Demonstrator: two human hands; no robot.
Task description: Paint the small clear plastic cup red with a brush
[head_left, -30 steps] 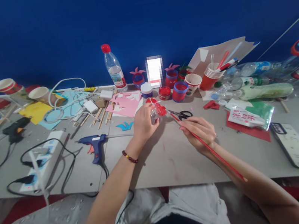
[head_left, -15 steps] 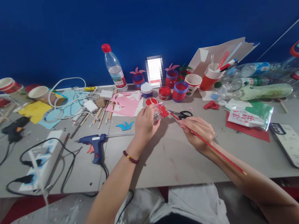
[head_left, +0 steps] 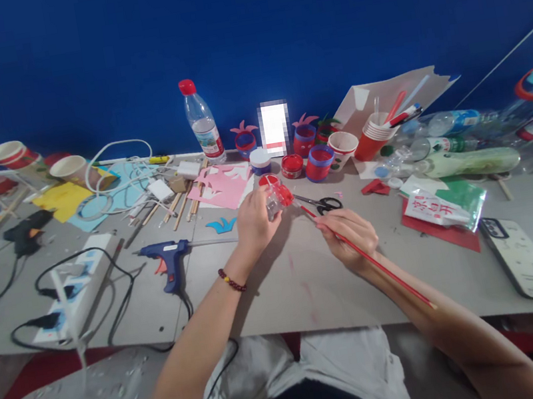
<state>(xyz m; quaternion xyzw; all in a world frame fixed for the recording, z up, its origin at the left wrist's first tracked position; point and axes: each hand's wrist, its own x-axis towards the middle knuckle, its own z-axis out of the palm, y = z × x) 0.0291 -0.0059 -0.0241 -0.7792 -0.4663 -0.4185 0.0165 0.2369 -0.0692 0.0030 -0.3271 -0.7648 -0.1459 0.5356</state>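
My left hand [head_left: 251, 224] is closed around a small clear plastic cup [head_left: 274, 206], which looks like the cut end of a bottle. Red paint covers part of its outside. In my right hand [head_left: 352, 234] I grip a red-handled paintbrush [head_left: 390, 272] like a pen, its tip close to the painted side; whether it touches is too small to tell. Black-handled scissors [head_left: 330, 203] lie just beyond that hand. An open jar of red paint [head_left: 292, 166] stands behind the cup, and a red-smeared lid [head_left: 268, 180] is beside my left fingers.
A blue glue gun [head_left: 170, 262] and a blue paper cutout [head_left: 222, 225] lie left of my hands. A power strip [head_left: 82, 282] with cords sits farther left. Behind stand a water bottle [head_left: 205, 128] and painted cups [head_left: 320, 164]. A phone [head_left: 529, 262] rests at right.
The plastic cup has turned slightly in my left hand, showing more of its clear wall and red side. The brush stays close to it, and my right hand has shifted slightly left.
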